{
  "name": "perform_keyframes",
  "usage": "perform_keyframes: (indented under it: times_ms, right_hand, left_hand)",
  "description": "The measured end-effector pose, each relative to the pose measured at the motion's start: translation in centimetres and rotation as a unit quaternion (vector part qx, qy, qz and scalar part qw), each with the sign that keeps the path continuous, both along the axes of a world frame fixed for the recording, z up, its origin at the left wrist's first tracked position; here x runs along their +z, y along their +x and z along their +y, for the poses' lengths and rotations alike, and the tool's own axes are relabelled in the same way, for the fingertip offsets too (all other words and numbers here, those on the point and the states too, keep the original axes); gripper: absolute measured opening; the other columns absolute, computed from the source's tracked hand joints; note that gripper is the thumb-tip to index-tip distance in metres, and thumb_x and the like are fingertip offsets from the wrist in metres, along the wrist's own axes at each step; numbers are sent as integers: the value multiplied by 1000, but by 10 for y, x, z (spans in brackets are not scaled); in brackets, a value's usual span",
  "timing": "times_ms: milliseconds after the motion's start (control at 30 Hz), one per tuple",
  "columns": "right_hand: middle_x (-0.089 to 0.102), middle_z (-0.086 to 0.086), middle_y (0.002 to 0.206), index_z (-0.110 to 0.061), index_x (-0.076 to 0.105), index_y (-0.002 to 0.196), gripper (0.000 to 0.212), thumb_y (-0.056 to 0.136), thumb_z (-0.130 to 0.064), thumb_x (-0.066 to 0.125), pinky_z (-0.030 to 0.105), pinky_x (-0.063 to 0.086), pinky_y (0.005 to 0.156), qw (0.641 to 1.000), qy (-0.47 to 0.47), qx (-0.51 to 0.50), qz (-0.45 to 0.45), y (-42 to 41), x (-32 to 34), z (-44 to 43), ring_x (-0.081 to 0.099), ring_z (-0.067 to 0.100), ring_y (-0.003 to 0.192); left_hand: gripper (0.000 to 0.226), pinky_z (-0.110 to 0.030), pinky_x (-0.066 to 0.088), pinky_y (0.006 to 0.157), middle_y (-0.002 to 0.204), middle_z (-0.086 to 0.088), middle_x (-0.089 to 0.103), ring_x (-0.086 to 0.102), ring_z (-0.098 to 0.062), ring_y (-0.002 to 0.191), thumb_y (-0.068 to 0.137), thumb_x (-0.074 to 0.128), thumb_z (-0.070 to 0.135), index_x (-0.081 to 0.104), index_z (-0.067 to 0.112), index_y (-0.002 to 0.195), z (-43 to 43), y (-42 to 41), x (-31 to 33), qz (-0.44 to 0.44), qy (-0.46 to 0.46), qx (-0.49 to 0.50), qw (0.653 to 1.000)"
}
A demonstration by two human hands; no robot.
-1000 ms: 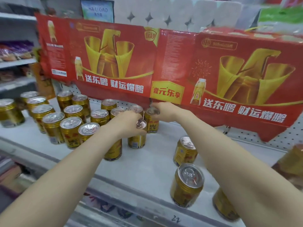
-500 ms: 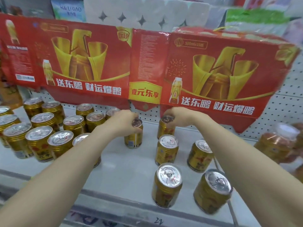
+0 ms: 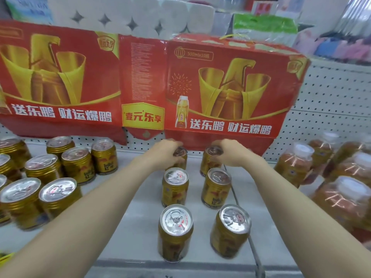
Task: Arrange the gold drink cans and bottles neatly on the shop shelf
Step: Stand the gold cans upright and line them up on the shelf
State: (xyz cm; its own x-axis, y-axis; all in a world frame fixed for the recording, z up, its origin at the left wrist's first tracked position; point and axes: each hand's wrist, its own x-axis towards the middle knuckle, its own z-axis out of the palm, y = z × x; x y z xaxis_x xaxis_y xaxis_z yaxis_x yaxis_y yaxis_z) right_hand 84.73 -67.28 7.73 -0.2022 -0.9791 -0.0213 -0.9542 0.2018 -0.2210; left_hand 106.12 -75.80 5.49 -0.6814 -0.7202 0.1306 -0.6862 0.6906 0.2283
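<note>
Gold drink cans stand upright on a white shop shelf (image 3: 140,217). My left hand (image 3: 164,154) grips the top of a back can (image 3: 180,155); my right hand (image 3: 230,153) grips the top of another back can (image 3: 209,161) beside it. In front of them stand two middle cans (image 3: 175,186) (image 3: 216,187) and two front cans (image 3: 175,232) (image 3: 230,230), forming two columns. A group of several gold cans (image 3: 50,177) fills the shelf's left side. Amber bottles with white caps (image 3: 297,163) stand at the right.
Red and gold cardboard cartons (image 3: 230,87) hang over the shelf's back, just above my hands. White paper rolls (image 3: 140,15) sit above them. A pegboard back wall (image 3: 331,97) shows at right. The shelf's front edge (image 3: 180,267) runs along the bottom.
Both hands, each holding a can, have moved right from beside the left group and set the cans at the back of two columns. The view has shifted right, showing the bottles.
</note>
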Motion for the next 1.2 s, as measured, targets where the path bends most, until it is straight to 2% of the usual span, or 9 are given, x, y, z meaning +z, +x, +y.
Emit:
perform_keyframes:
  times_ms: [100, 233, 433, 533, 633, 700, 933, 1133, 1200]
  right_hand:
    - [54, 11, 140, -15, 50, 144, 58, 94, -43, 60, 36, 45, 97, 1000, -21, -16, -12, 2, -4, 1, 54, 30, 123]
    - [49, 12, 141, -16, 49, 145, 53, 98, -41, 55, 38, 45, 98, 1000, -14, -17, -2, 7, -3, 1, 53, 32, 123]
    - [51, 10, 132, -17, 53, 141, 52, 97, -45, 55, 37, 46, 93, 1000, -11, -18, 8, 10, -3, 0, 55, 31, 117]
    - [52, 9, 130, -17, 54, 139, 53, 96, -47, 55, 37, 47, 93, 1000, -11, -16, 8, 10, -3, 1, 56, 30, 115]
    - [51, 10, 128, -16, 55, 138, 50, 98, -45, 53, 38, 48, 93, 1000, -7, -10, 11, 9, -3, -1, 57, 31, 113]
    - [50, 11, 128, -16, 54, 139, 47, 99, -42, 51, 39, 49, 93, 1000, -1, -7, 12, 10, -3, -1, 57, 32, 112]
    - [46, 12, 136, -16, 48, 145, 50, 99, -37, 50, 41, 47, 98, 1000, 4, -2, 10, 13, -3, 0, 54, 34, 119]
    - [44, 12, 140, -16, 46, 146, 49, 100, -34, 49, 40, 47, 98, 1000, -3, 2, 18, 14, -5, 0, 54, 35, 120]
    - [44, 12, 142, -16, 44, 147, 49, 101, -34, 48, 41, 46, 99, 1000, -5, 7, 21, 13, -7, 0, 53, 35, 121]
  left_hand:
    - [68, -38, 37, 109, 149, -11, 44, 43, -28, 134, 92, 64, 40, 39, 12, 149, -5, -4, -1, -9, 12, -4, 1000]
    - [70, -37, 35, 110, 151, -11, 39, 41, -29, 136, 91, 65, 39, 36, 13, 150, -9, -3, -2, 6, 43, 12, 999]
    - [61, -32, 45, 80, 105, -4, 54, 54, -22, 97, 76, 68, 65, 63, 18, 115, -8, -5, -3, 63, 8, 79, 995]
    - [71, -33, 44, 92, 126, -5, 55, 53, -23, 114, 81, 57, 70, 58, 20, 131, -8, -1, 2, 95, 38, 72, 992]
    - [60, -35, 37, 110, 151, 1, 42, 42, -20, 136, 93, 57, 41, 42, 21, 148, -10, 6, 13, 54, 110, -22, 992]
    - [53, -32, 38, 108, 149, 2, 45, 44, -20, 135, 96, 58, 29, 45, 20, 146, -13, 7, 15, 21, 112, -43, 993]
    - [59, -28, 40, 89, 130, -9, 43, 54, -27, 113, 89, 61, 52, 54, 20, 139, -9, -5, 5, 18, 36, 37, 998]
    - [56, -31, 42, 86, 124, -9, 52, 53, -24, 105, 91, 58, 53, 56, 16, 133, -5, -6, -2, 34, 24, 42, 998]
    - [53, -31, 38, 79, 112, -9, 54, 52, -26, 100, 91, 58, 53, 59, 13, 125, -4, -6, -3, 36, 17, 42, 998]
